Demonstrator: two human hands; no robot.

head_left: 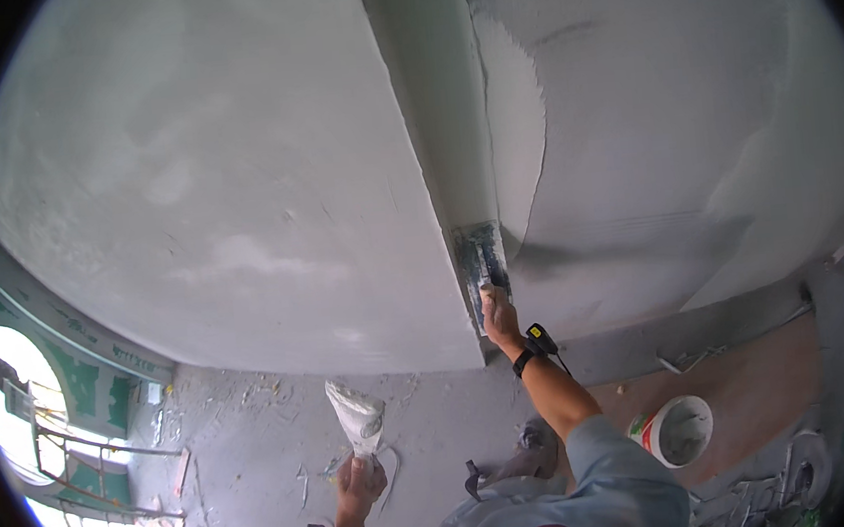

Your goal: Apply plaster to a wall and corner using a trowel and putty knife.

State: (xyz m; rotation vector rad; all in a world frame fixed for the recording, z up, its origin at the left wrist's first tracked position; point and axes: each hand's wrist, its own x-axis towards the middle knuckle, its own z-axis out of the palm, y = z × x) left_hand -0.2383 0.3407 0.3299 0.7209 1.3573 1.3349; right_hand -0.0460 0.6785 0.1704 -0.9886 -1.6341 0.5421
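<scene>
Head view: two trowels (480,258) (357,417), one bucket (680,431)

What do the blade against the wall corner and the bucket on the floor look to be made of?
The blade in the right hand looks like flat metal, dulled and smeared with grey plaster. The bucket looks like white plastic: thin round rim, smooth wall with a coloured label, grey residue inside. Neither can be confirmed by sight alone.

We stand in a building under renovation: freshly skimmed plaster walls (234,180), a dusty floor (258,448) strewn with debris, and a white bucket (680,430).
</scene>
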